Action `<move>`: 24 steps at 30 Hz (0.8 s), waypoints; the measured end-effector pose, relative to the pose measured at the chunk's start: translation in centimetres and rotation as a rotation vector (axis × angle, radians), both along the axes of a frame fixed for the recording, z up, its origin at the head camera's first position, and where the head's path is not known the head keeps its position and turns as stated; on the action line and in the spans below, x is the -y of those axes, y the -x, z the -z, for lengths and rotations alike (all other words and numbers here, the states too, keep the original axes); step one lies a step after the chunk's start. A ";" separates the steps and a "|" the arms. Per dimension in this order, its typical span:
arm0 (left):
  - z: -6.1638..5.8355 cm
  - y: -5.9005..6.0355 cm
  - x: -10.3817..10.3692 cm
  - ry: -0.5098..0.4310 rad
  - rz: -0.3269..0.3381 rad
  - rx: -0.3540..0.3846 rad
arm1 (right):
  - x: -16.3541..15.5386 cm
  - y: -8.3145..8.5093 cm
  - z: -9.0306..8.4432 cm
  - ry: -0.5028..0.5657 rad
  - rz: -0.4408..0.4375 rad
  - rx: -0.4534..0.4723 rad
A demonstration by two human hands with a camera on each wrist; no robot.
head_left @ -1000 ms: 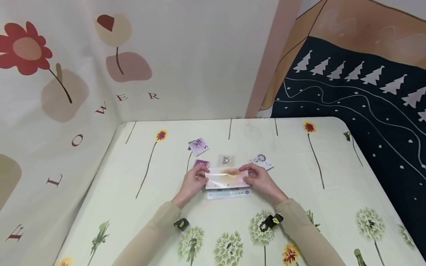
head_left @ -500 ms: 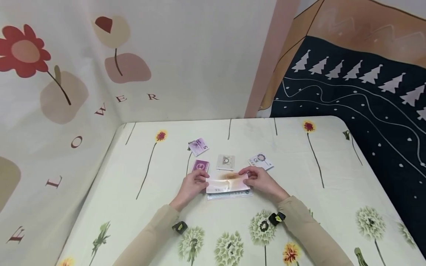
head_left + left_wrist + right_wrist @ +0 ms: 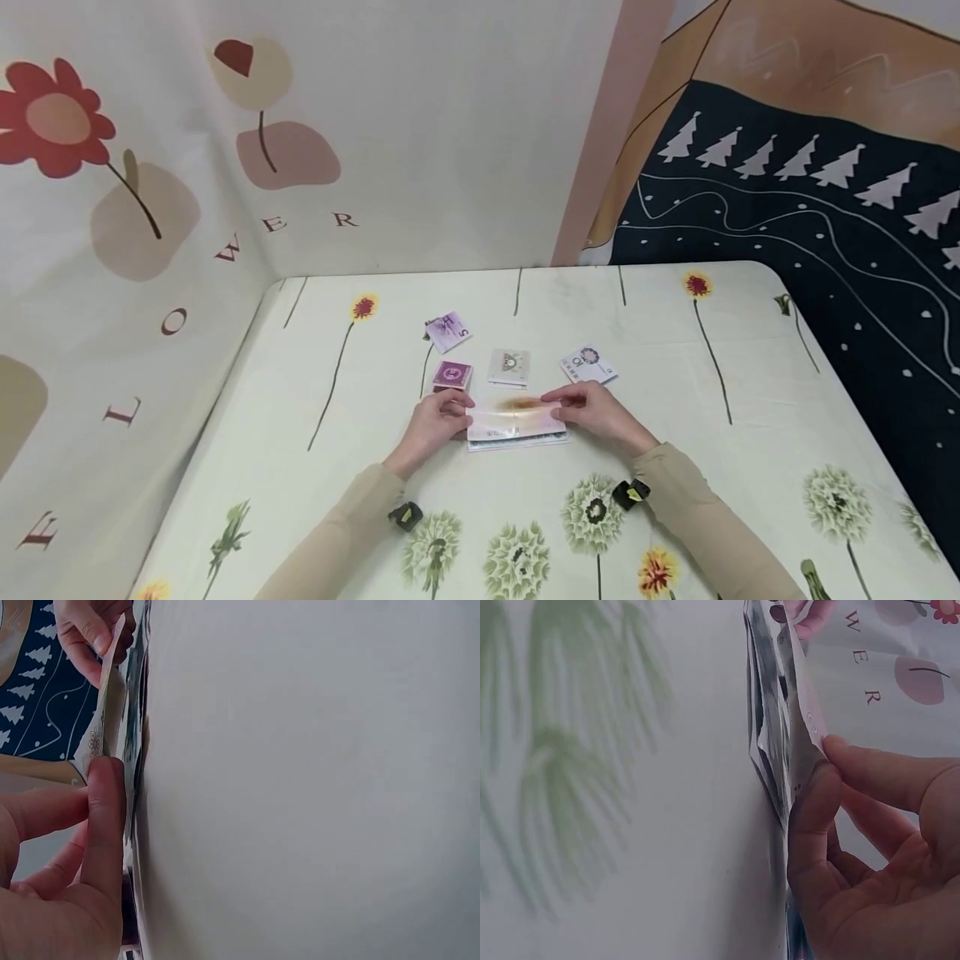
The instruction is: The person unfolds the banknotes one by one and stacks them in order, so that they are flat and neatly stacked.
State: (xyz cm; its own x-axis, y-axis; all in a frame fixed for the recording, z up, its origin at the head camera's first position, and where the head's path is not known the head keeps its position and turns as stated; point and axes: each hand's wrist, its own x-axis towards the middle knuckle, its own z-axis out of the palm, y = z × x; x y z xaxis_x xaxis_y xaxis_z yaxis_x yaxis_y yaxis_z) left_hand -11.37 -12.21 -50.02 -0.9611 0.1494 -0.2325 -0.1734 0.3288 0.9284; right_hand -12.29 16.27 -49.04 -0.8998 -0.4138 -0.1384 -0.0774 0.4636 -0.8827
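A pale pink banknote [image 3: 504,425] with a brown-gold patch is stretched between both hands in the head view. My left hand [image 3: 433,423] pinches its left end, and my right hand [image 3: 598,412] pinches the right end. Just beneath lies a greenish banknote [image 3: 517,446], mostly covered; its front edge shows. From the right wrist view, several layered notes [image 3: 761,712] lie on the table close under the held banknote [image 3: 807,724], which bows slightly. Thumb and fingers of the left hand [image 3: 82,847] grip the banknote's near end in the left wrist view.
Behind the hands lie a folded purple note [image 3: 452,375], a pale grey note [image 3: 509,367] and a white-blue note [image 3: 588,364]. Farther back is a lilac note [image 3: 448,332] marked 5. The flowered tablecloth [image 3: 300,500] meets a curtain [image 3: 450,167] at the back.
Both hands have lowered the pink banknote toward the body, so it covers more of the greenish one. The purple and grey notes behind show more fully. The grip is unchanged.
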 end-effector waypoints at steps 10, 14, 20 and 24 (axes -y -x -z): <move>-0.1 0.0 -0.4 0.073 0.047 -0.016 | -0.2 0.0 0.7 -0.045 -0.017 -0.020; -0.7 0.2 -0.6 0.151 0.084 -0.025 | -0.1 0.0 0.3 -0.082 -0.014 0.020; -1.5 0.5 -0.7 0.216 0.164 -0.016 | -0.1 0.2 -0.1 -0.081 -0.031 0.075; -1.6 0.6 -0.6 0.238 0.186 -0.016 | -0.1 0.3 -0.2 -0.055 -0.050 0.078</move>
